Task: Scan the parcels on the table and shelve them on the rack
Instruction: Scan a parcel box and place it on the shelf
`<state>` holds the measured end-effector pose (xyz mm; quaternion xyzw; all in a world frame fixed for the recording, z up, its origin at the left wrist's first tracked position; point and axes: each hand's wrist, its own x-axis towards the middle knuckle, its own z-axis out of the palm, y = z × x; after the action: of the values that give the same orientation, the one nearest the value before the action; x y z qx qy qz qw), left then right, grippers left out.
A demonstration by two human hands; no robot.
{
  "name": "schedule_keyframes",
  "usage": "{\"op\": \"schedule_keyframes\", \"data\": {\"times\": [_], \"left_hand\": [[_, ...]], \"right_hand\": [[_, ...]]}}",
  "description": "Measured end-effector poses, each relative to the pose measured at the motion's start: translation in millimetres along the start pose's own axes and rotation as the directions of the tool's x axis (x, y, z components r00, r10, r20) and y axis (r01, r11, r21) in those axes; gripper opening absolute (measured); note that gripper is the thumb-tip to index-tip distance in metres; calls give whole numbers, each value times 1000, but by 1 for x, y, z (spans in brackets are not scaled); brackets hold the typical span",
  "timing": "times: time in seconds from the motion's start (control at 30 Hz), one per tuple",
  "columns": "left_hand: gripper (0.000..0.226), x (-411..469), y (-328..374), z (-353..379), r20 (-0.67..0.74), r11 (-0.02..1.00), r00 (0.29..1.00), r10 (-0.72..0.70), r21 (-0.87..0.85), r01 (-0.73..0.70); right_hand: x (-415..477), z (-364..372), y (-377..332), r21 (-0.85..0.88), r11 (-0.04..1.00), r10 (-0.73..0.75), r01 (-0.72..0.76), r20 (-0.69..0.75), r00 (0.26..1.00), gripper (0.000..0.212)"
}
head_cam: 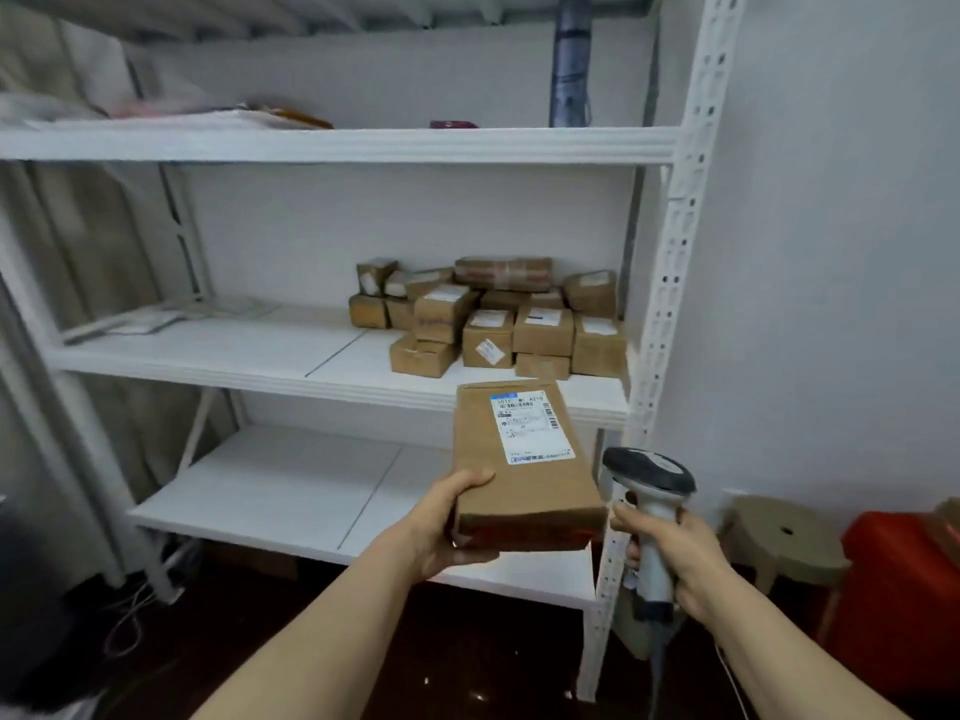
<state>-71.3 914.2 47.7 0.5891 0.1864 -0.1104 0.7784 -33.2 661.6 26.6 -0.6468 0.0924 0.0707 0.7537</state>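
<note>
I face the rack (337, 145), whose middle shelf carries a pile (493, 319) of boxes at its right end. My parcel (519, 459) hangs in front of that shelf, label up. It is flat cardboard; I judge it light, stiff and best held by its near edge. My left hand (441, 522) grips that edge, thumb on top. My right hand (670, 553) wraps the scanner (649, 491).

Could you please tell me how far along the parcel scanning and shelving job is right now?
Done: a pile of boxes already sits on the middle shelf. In hand: the left hand holds a parcel, label up; the right hand grips the scanner. Left: shelving this parcel; any others waiting are out of view.
</note>
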Motion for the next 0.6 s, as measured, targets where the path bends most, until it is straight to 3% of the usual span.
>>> {"op": "schedule_keyframes", "data": {"times": [0.23, 0.47, 0.6], "left_hand": [[54, 27, 65, -100, -187, 979, 976, 109, -147, -138], [47, 79, 141, -183, -419, 951, 885, 202, -131, -279], [51, 125, 190, -227, -504, 966, 839, 207, -31, -258]], "right_hand": [[61, 124, -39, -7, 998, -68, 70, 149, 986, 26], [126, 245, -64, -62, 984, -144, 165, 258, 955, 24], [178, 306, -78, -58, 980, -157, 188, 342, 926, 26]]}}
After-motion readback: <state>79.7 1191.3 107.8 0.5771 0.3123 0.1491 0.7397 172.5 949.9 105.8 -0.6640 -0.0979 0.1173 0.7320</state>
